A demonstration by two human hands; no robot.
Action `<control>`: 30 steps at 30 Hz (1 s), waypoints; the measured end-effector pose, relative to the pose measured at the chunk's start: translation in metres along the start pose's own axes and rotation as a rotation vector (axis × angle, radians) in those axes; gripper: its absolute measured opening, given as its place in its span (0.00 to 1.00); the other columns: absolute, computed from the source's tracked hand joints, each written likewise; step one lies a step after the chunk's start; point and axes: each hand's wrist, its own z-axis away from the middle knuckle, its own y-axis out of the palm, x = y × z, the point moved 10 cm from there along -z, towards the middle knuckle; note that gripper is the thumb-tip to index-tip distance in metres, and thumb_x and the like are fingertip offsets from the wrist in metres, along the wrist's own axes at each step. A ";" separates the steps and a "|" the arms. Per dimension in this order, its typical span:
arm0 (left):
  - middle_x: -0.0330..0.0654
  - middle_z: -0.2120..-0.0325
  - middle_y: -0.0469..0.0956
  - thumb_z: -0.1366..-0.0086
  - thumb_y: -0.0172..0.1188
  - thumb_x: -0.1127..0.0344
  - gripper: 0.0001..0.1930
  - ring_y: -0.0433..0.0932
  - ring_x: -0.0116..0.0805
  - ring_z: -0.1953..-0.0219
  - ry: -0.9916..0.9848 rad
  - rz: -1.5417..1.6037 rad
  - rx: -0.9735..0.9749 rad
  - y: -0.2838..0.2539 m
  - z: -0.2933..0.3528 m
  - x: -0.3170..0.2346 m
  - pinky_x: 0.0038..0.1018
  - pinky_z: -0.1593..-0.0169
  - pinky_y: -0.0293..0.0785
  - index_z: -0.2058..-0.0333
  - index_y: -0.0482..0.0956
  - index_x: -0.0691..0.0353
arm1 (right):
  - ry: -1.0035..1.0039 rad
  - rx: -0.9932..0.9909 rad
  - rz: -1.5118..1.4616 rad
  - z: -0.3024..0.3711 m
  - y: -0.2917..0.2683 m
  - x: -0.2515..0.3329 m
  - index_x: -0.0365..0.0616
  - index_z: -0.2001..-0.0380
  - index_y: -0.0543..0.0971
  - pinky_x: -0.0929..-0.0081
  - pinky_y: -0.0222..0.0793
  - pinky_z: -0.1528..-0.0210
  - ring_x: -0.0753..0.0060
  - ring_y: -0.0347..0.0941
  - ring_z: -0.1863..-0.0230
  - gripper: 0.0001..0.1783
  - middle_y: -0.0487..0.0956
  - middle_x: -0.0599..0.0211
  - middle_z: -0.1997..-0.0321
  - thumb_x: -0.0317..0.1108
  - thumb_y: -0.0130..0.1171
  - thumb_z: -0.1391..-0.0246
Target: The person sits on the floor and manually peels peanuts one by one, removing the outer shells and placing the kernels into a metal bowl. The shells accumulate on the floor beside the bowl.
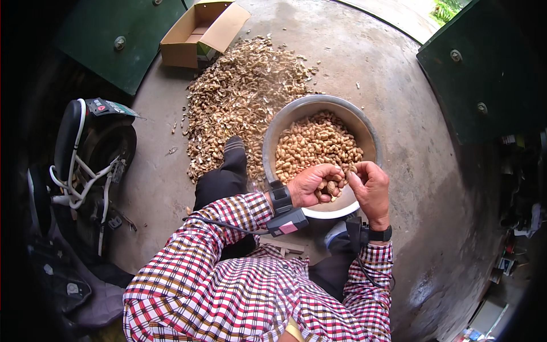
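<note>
A wide metal basin (369,130) between my legs holds a heap of unshelled peanuts (316,142). Over its near side, my left hand (307,185) is cupped, palm up, around several peanuts (332,187). My right hand (373,191) is closed just to the right of it, thumb and fingertips pinching a single peanut (352,169). The fingertips of both hands nearly meet; whether they touch, I cannot tell. Whether the pinched peanut's shell is cracked is too small to see.
Left of the basin, a broad pile of peanut shells (239,94) spreads over the concrete floor (410,188). An open cardboard box (179,54) stands behind the pile. A two-wheeler (85,148) is at the left. Dark green doors (484,74) flank the opening.
</note>
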 end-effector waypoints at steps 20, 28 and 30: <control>0.41 0.79 0.73 0.39 0.41 0.54 0.16 0.70 0.26 0.82 0.074 -0.009 -0.185 -0.015 0.011 -0.012 0.16 0.87 0.56 0.73 0.71 0.60 | -0.078 -0.078 -0.738 -0.047 0.016 0.049 0.32 0.58 0.71 0.83 0.65 0.58 0.79 0.69 0.62 0.16 0.73 0.65 0.61 0.27 0.54 0.51; 0.38 0.80 0.72 0.38 0.39 0.54 0.16 0.70 0.26 0.82 0.155 0.083 -0.125 -0.010 0.010 -0.030 0.17 0.86 0.57 0.73 0.69 0.59 | 0.015 0.128 -0.363 -0.018 0.025 0.017 0.39 0.73 0.76 0.85 0.65 0.70 0.84 0.68 0.72 0.09 0.74 0.72 0.73 0.26 0.63 0.60; 0.38 0.75 0.73 0.38 0.40 0.53 0.18 0.71 0.27 0.78 0.224 0.088 -0.153 -0.016 0.012 -0.039 0.18 0.84 0.58 0.65 0.70 0.63 | -0.094 0.131 -0.092 -0.010 0.029 0.029 0.39 0.74 0.76 0.82 0.65 0.70 0.80 0.69 0.73 0.11 0.74 0.69 0.74 0.28 0.65 0.63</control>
